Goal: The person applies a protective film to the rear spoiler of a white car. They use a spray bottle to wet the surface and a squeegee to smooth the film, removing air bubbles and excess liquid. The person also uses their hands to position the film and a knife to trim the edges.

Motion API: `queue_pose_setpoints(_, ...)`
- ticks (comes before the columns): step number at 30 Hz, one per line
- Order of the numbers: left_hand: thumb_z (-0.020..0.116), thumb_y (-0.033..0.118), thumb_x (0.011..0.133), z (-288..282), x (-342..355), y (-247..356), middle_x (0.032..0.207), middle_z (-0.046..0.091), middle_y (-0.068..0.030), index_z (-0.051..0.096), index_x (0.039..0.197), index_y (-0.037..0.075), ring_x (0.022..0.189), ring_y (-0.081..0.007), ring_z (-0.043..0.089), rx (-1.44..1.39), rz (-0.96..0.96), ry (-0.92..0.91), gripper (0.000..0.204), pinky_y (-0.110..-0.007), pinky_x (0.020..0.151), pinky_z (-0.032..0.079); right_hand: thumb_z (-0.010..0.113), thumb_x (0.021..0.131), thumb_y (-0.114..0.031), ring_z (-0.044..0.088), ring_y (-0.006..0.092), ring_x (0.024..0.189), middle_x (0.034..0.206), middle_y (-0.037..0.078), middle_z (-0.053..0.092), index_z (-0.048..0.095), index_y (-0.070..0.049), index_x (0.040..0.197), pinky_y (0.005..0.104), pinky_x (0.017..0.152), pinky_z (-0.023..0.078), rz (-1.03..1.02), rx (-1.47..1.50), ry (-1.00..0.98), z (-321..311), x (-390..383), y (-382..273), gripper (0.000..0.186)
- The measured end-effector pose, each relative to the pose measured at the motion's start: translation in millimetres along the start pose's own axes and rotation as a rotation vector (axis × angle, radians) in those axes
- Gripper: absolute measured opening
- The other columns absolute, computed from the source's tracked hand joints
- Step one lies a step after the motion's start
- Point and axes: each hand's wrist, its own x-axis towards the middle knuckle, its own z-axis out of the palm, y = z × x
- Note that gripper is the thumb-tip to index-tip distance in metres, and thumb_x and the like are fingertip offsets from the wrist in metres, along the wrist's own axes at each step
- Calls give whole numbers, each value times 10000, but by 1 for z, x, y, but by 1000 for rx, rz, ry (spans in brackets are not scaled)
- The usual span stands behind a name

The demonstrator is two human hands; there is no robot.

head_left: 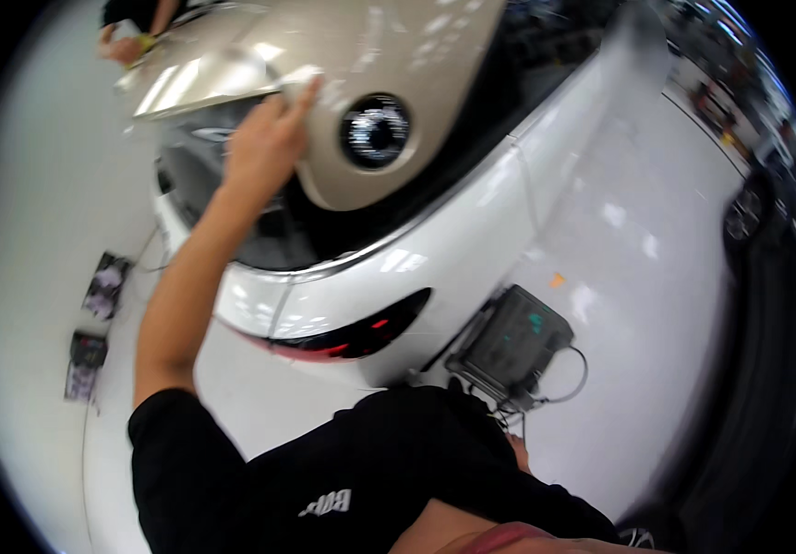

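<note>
My left hand (273,134) reaches forward to a glossy champagne-coloured body panel (398,51) that lies over the rear of a white car (453,231). Its index finger is stretched out on the panel, beside the rim of a cut-out; the other fingers are partly bent and a little blurred. Just right of this hand, a round lamp (376,131) is set in the panel. My right hand (518,452) hangs low by my body, near a dark hard case (516,342); its fingers are mostly hidden.
Another person's hand (123,48) is at the panel's far left end. A red and black tail lamp (361,332) faces me. Cables (583,374) trail from the case. Two small boxy devices (105,284) stand on the floor at left. A dark car (767,277) is at right.
</note>
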Motion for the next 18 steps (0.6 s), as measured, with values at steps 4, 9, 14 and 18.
queue_pose_setpoints(4,581,125,923,-19,-5,-15,1047,633,-37,379,1536,456,908,-231,665,81,-102,-136,726,-398,719,555,434,992,-173,662,381,964,995,168,649,532,-109,1189,496,760,549,-16,11,-111,-66,13,-36,229)
queue_pose_setpoints(9,542,149,962,17,-4,-30,965,629,-14,373,1528,489,841,-203,672,115,-116,-234,682,-389,668,548,561,844,-35,638,352,940,923,133,659,549,-78,997,474,770,532,-20,23,-32,-162,-18,-44,159)
queue_pose_setpoints(14,514,191,988,12,-2,-33,935,627,-2,377,1518,508,808,-189,665,151,-78,-188,633,-395,636,540,761,742,-174,624,356,798,836,136,627,584,-87,957,459,708,497,294,353,192,-299,-4,-57,292)
queue_pose_setpoints(18,511,220,994,11,-6,-46,931,638,-6,363,1518,520,816,-204,671,149,-123,-234,622,-396,628,535,721,856,-175,622,271,690,805,131,664,623,-50,997,368,640,494,98,336,590,-387,34,-93,212)
